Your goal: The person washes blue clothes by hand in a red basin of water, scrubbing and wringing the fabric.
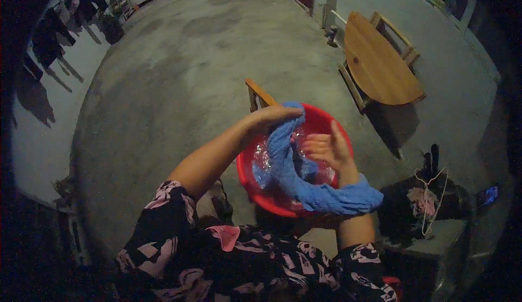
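A red plastic basin (pixel 249 187) with water in it stands before me. A long wet blue cloth (pixel 285 175) hangs in a curve across it, from my left hand (pixel 283 114) at the basin's far edge to my right forearm, where it is draped over the wrist. My left hand grips the cloth's upper end; its fingers are largely hidden. My right hand (pixel 328 149) is over the basin with its fingers apart and thumb raised, holding nothing. More blue cloth lies in the water.
A wooden stool or frame (pixel 261 92) shows behind the basin. A folded wooden table (pixel 379 65) leans on the right wall. At the lower right, a dark surface (pixel 432 234) bears a pink cloth (pixel 422 202), a white cord and a lit screen (pixel 489 196). Clothes (pixel 53 32) hang along the left wall.
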`<state>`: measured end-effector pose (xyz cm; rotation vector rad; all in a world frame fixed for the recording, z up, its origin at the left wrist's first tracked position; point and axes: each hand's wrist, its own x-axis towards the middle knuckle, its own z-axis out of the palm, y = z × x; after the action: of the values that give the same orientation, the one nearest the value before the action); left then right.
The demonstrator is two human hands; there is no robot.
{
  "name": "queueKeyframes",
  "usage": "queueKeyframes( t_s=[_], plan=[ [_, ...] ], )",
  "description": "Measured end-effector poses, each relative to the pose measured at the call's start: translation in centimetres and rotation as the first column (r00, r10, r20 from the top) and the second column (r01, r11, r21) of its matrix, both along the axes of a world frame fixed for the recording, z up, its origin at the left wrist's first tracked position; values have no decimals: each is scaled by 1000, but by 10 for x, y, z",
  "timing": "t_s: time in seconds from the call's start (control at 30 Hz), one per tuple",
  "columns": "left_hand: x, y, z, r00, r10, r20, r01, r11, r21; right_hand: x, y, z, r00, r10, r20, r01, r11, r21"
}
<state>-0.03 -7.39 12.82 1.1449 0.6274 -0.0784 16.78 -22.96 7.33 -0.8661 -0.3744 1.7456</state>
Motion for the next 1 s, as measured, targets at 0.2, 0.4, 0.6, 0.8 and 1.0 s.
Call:
queueKeyframes(
  t_s=[0.2, 0.4, 0.6, 0.8, 1.0],
  plan=[
    [2, -54, 65, 810, -318, -493, 577, 275, 769, -73, 19, 47, 922, -228, -312, 184, 969, -165],
    [-52, -22, 7, 967, 99, 234, -168, 940, 298, -65, 28, 36, 920, -266, -287, 284, 959, 19],
    [-66, -6, -167, 998, 45, -43, 8, 588, 809, -72, 14, 95, 983, -77, -168, 117, 964, 239],
    [27, -61, -165, 702, 525, 482, -583, 812, -36, -52, -13, 107, 972, 41, -233, 69, 893, 445],
    [5, -28, -77, 746, 466, 476, -641, 697, 321, -34, -30, 115, 977, -98, -191, 195, 777, 598]
  ],
)
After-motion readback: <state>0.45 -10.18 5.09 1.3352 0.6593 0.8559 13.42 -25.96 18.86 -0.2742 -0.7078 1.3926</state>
